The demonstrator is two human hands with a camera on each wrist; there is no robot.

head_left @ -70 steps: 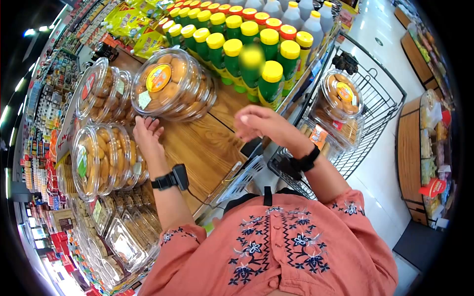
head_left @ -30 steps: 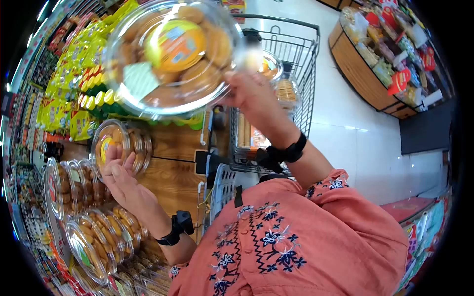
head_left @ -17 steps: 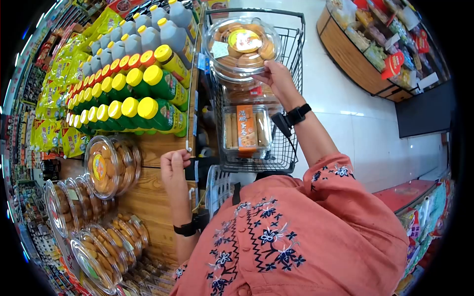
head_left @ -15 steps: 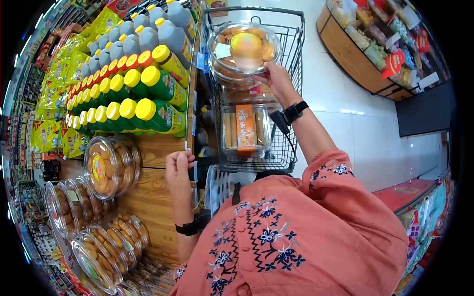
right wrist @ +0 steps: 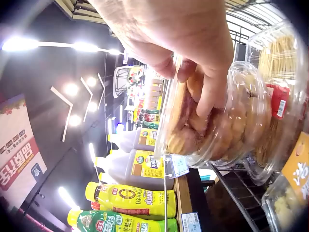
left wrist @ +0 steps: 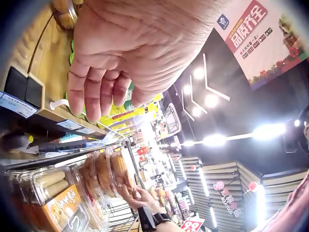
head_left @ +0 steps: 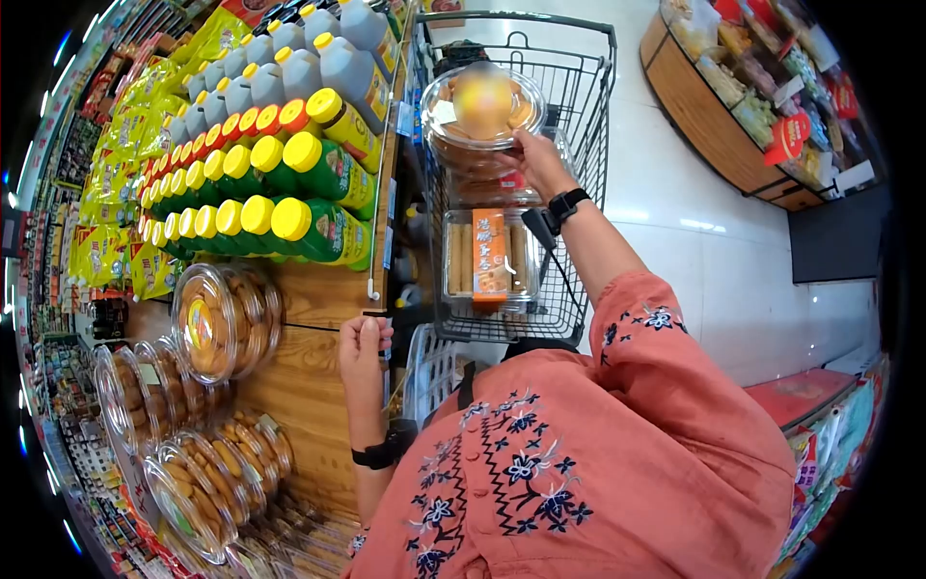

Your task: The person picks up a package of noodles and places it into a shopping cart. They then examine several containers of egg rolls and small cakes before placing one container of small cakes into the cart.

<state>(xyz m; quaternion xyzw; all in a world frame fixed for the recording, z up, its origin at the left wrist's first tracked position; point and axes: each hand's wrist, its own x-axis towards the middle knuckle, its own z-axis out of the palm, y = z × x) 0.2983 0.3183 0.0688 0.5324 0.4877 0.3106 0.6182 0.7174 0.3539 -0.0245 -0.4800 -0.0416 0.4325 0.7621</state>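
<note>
My right hand (head_left: 542, 166) is clamped on a round clear tub of biscuits (head_left: 482, 108) in the far half of the cart (head_left: 521, 16). I have it by the edge that faces the cart's right wire wall and near end: the thumb is at the lid's rim, and the bent fingers (right wrist: 210, 94) press in along the side wall, so the tub lies directly under and against them. Most of its lid spreads beyond my fingertips, toward the cart's left side and far end. A second round tub (right wrist: 248, 106) is right up against the underside of the one I grip; I cannot tell how much weight my hand bears.

At the cart's middle, partly covered by the tubs, is a box of thin biscuit sticks (right wrist: 279, 96) with a red label. In the cart's near half lies the egg-roll box (head_left: 490, 256) with its orange band, well apart from my fingers.

My left hand (head_left: 364, 345) holds nothing, its fingers loosely bent and close together, just left of the cart's near end. It is by the edge of the wooden table (head_left: 309, 376); whether it touches, I cannot tell. Farther left of the cart, more biscuit tubs (head_left: 227, 323) stand on edge.
</note>
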